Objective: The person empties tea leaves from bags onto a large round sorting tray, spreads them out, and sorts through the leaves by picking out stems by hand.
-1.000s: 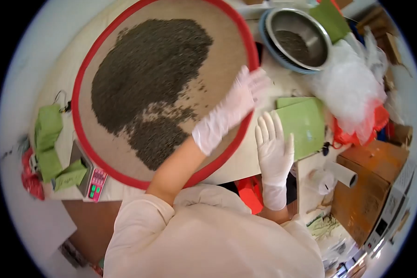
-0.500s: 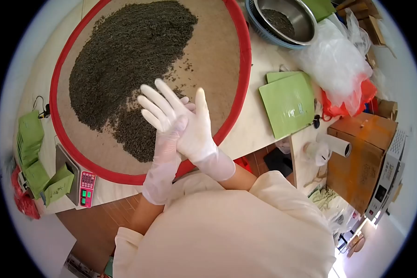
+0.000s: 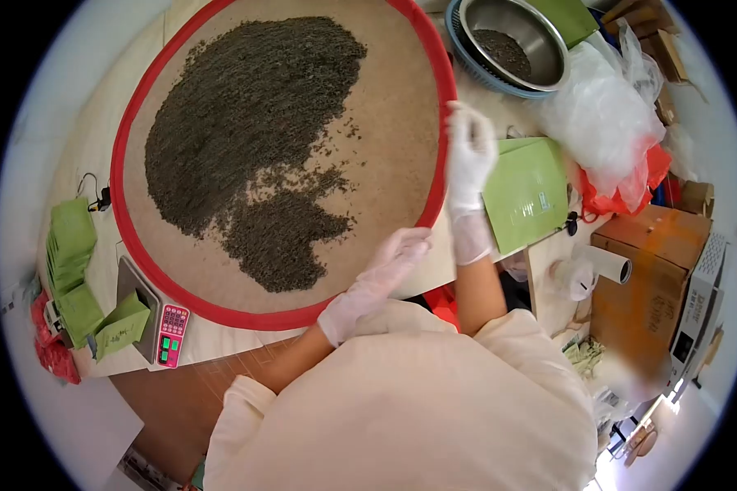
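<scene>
My gloved left hand [image 3: 400, 249] is at the lower right edge of a large round tray with a red rim [image 3: 246, 317], its fingers pressed together and curled. Beside the tray's right side, my gloved right hand [image 3: 472, 151] is raised with its fingers bent inward; what either hand holds, if anything, cannot be made out. A big heap of dark loose leaves [image 3: 246, 114] lies on the tray, with a smaller pile [image 3: 278, 241] below it. Right of my right hand are flat green bags [image 3: 528, 196].
A metal bowl [image 3: 549, 53] sits in a blue basket [image 3: 467, 61] at the upper right. Clear plastic bags [image 3: 598, 106], a red bag [image 3: 659, 164] and a cardboard box [image 3: 639, 303] are at the right. A scale [image 3: 172, 331] and green packets [image 3: 74, 245] are at the left.
My hands were together over the tray's lower part and have moved apart. The right hand went up and right, the left hand right; the fingers of both have bent.
</scene>
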Available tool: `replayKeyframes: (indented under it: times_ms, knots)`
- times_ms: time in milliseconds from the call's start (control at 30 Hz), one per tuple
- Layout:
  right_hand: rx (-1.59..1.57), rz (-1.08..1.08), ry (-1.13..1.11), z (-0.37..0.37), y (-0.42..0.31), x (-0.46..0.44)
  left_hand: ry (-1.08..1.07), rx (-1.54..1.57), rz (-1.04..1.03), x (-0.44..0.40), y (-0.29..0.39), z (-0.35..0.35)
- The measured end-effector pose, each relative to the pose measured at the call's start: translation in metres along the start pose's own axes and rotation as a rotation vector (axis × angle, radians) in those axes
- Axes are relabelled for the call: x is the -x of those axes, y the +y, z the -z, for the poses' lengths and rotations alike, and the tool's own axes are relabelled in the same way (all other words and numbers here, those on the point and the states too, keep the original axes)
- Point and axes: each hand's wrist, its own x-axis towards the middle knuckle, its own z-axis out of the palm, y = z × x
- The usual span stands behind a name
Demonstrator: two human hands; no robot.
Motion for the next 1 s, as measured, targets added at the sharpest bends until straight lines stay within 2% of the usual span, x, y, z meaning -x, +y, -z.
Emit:
replayKeyframes:
  times_ms: [33,67,100,167,200,300,467,600,667,700,800,833,1000]
  knots:
    - [0.184,0.027,0.037,0.018,0.022,-0.019,-0.010,0.010,0.066,0.001,-0.008,0.007]
    - [0.370,0.050,0.076,0.035,0.045,-0.034,0.031,0.004,0.039,0.003,-0.008,0.020]
    - [0.385,0.045,0.086,0.047,0.078,-0.045,0.069,-0.001,0.015,0.007,-0.008,0.036]
    - [1.045,0.039,-0.315,0.061,0.145,-0.054,0.249,-0.113,0.020,0.013,-0.003,0.060]
    - [1.051,0.039,-0.318,0.061,0.162,-0.051,0.307,-0.112,0.041,0.015,-0.007,0.075]
    - [0.966,0.215,-0.265,0.046,0.188,-0.043,0.440,-0.060,0.118,0.028,-0.013,0.104]
    - [1.013,0.155,-0.313,0.019,0.197,-0.038,0.556,0.025,0.164,0.054,-0.021,0.116]
    - [1.027,0.226,-0.213,0.015,0.217,-0.037,0.596,0.076,0.209,0.074,-0.041,0.126]
    - [0.996,0.152,-0.232,0.014,0.216,-0.036,0.606,0.082,0.204,0.081,-0.044,0.128]
    - [1.027,0.050,-0.300,0.014,0.212,-0.037,0.621,0.090,0.196,0.084,-0.044,0.129]
    - [0.964,0.027,-0.325,0.016,0.224,-0.041,0.625,0.071,0.210,0.084,-0.047,0.130]
    - [0.949,-0.071,-0.381,0.016,0.225,-0.045,0.613,0.070,0.202,0.082,-0.047,0.130]
    - [0.969,-0.036,-0.434,0.020,0.225,-0.052,0.595,0.066,0.210,0.075,-0.045,0.125]
